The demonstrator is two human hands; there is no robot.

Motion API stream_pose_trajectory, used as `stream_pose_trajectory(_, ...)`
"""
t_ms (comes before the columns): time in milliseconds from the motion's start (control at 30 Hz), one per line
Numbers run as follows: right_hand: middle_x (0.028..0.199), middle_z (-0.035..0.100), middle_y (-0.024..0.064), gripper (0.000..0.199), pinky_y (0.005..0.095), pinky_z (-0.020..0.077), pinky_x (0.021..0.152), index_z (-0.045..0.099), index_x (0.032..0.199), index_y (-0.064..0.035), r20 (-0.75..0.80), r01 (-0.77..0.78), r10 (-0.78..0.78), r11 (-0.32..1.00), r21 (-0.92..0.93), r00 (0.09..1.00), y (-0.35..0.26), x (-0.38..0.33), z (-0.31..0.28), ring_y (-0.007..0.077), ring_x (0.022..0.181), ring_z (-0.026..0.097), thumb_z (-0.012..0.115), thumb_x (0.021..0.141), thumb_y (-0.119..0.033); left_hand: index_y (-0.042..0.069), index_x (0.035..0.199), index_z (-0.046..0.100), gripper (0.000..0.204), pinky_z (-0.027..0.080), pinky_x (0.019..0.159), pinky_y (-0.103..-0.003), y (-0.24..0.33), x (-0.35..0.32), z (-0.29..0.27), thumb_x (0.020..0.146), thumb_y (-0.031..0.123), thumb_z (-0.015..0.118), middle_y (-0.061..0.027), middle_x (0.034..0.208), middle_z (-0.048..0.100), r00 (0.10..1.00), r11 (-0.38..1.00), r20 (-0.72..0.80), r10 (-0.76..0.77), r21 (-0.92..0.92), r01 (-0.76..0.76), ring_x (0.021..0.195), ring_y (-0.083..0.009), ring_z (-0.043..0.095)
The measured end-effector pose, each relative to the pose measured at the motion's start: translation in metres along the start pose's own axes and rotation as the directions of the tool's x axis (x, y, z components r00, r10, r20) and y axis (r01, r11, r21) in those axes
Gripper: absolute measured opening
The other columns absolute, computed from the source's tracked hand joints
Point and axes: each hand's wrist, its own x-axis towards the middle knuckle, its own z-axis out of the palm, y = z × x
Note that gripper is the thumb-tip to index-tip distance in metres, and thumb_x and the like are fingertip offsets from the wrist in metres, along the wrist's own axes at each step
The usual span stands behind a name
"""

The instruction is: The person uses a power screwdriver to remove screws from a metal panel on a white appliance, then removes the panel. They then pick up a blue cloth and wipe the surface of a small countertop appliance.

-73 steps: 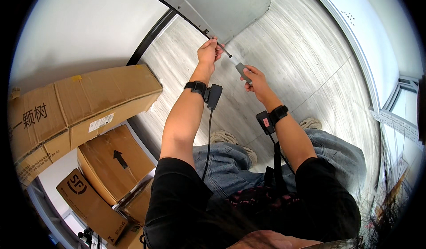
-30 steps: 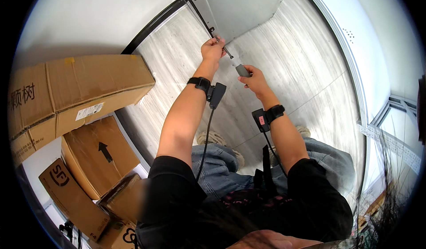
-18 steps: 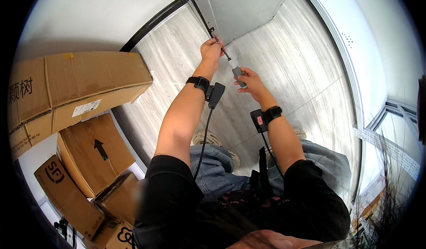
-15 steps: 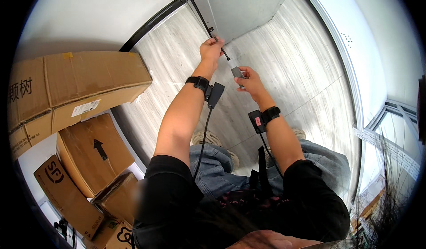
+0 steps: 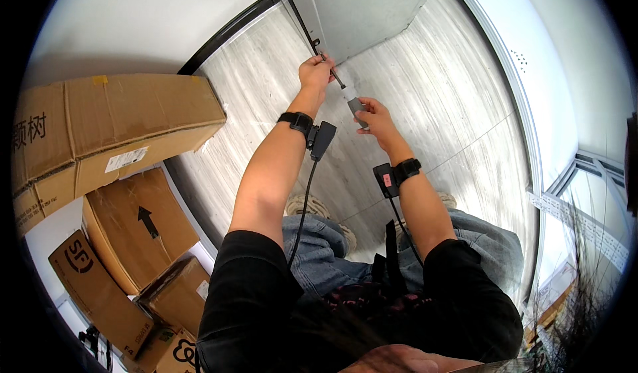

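Note:
My right hand (image 5: pixel 375 118) is wrapped round the grey handle of a screwdriver (image 5: pixel 357 106), which has a whitish collar and a dark, thin shaft. The shaft slants up and left toward the lower edge of a light grey metal panel (image 5: pixel 362 7). Around the tip end of that shaft, my left hand (image 5: pixel 315 75) is closed in a pinch, right beside the panel's black edge strip (image 5: pixel 302 25). My left fingers hide the tip, so I cannot tell what it touches. A small black fitting (image 5: pixel 316 42) sits on the strip just above them.
Cardboard boxes are stacked at the left: a long one (image 5: pixel 133 120) on top, one with an arrow (image 5: pixel 141 223) below. Pale wood-look floor (image 5: pixel 266 60) spreads under my hands. A white frame (image 5: pixel 505 60) curves along the right. Cables hang from black devices on both wrists.
The screwdriver's handle has turned a little about its length in my right hand. My left hand stays at the shaft's tip end.

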Motion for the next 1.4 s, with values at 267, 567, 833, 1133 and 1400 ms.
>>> stream_pose_trajectory(267,0.103,0.058,0.0035,0.049,0.0329,0.0495,0.068,0.048,0.127,-0.0078,0.021,-0.041,0.04,0.998,0.045,0.999,-0.013,-0.009,0.009,0.0157,0.088,0.059,0.065,0.082,-0.02,0.004,0.092,0.059,0.007,0.049,0.058,-0.024,0.001,0.002,-0.004,0.087,0.009,0.06,-0.0026,0.08,0.061,1.0,1.0,-0.009,-0.002,0.027,0.002,0.064,-0.0108,0.057)
stream_pose_trajectory(567,0.099,0.058,0.0019,0.044,0.0328,0.0506,0.068,0.049,0.124,-0.0087,0.008,0.005,-0.005,1.0,0.005,1.0,-0.002,-0.005,0.004,0.0143,0.088,0.058,0.064,0.084,-0.019,0.005,0.094,0.059,0.011,0.05,0.059,-0.024,-0.001,0.003,-0.004,0.086,0.01,0.063,-0.002,0.079,0.06,1.0,1.0,0.015,0.013,0.012,-0.013,0.062,-0.0106,0.056)
stream_pose_trajectory(833,0.1,0.057,0.0022,0.04,0.034,0.051,0.068,0.049,0.124,-0.0086,0.09,-0.098,0.082,0.977,0.191,0.993,-0.014,-0.012,0.005,0.0148,0.089,0.059,0.058,0.088,-0.021,0.003,0.101,0.057,0.016,0.05,0.057,-0.022,0.003,0.0,-0.006,0.086,0.008,0.062,-0.0044,0.081,0.062,1.0,0.997,0.017,-0.002,0.083,0.0,0.066,-0.0112,0.059)
stream_pose_trajectory(1133,0.101,0.056,0.0015,0.035,0.0333,0.0499,0.072,0.049,0.123,-0.01,0.013,-0.033,0.031,0.995,0.096,0.999,-0.003,-0.007,0.006,0.0151,0.092,0.058,0.055,0.09,-0.018,0.003,0.101,0.056,0.012,0.052,0.064,-0.026,0.004,-0.004,-0.007,0.09,0.009,0.055,-0.0057,0.087,0.063,0.998,0.998,0.064,0.006,0.066,-0.01,0.072,-0.0136,0.062)
stream_pose_trajectory(1400,0.101,0.056,0.001,0.031,0.0331,0.0503,0.073,0.051,0.119,-0.0095,0.001,-0.03,0.03,0.993,0.11,1.0,0.004,-0.004,0.003,0.0145,0.09,0.058,0.056,0.089,-0.015,0.005,0.106,0.055,0.016,0.053,0.063,-0.026,0.002,-0.008,-0.007,0.091,0.011,0.053,-0.0081,0.091,0.064,0.997,0.999,0.077,-0.002,0.04,-0.001,0.074,-0.0158,0.064)
